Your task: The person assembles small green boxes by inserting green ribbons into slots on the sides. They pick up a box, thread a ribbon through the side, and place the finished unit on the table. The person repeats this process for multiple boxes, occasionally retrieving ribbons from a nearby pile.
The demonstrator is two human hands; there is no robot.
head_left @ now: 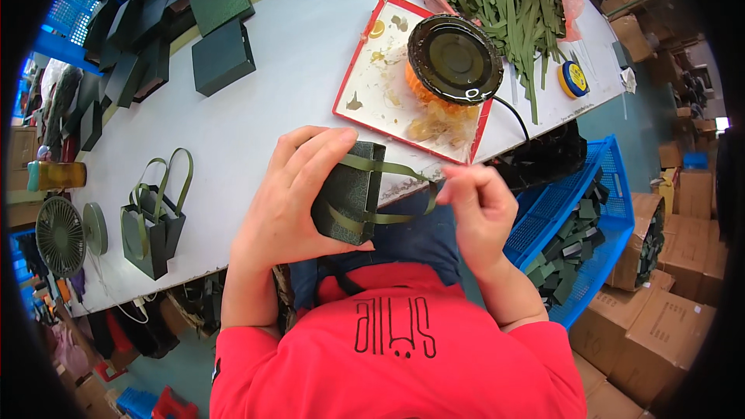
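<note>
My left hand (283, 194) grips a small dark green box-shaped gift bag (341, 194) by its sides, tipped over in front of my body at the table edge. A flat olive ribbon handle (400, 171) loops out of the bag toward the right. My right hand (481, 213) is closed, its thumb and finger pinched at the far end of that loop; the fingertips partly hide the contact. On the table to the left stands another dark green gift bag (155, 233) with two upright ribbon handles.
A round black-topped pot (455, 58) sits on a red-edged, glue-smeared board (365, 81). Behind it, olive ribbons (504, 0) fill a pink bag. Dark green boxes (223, 54) crowd the back left. A blue crate (613, 209) holds green pieces; a small fan (60, 237) stands left.
</note>
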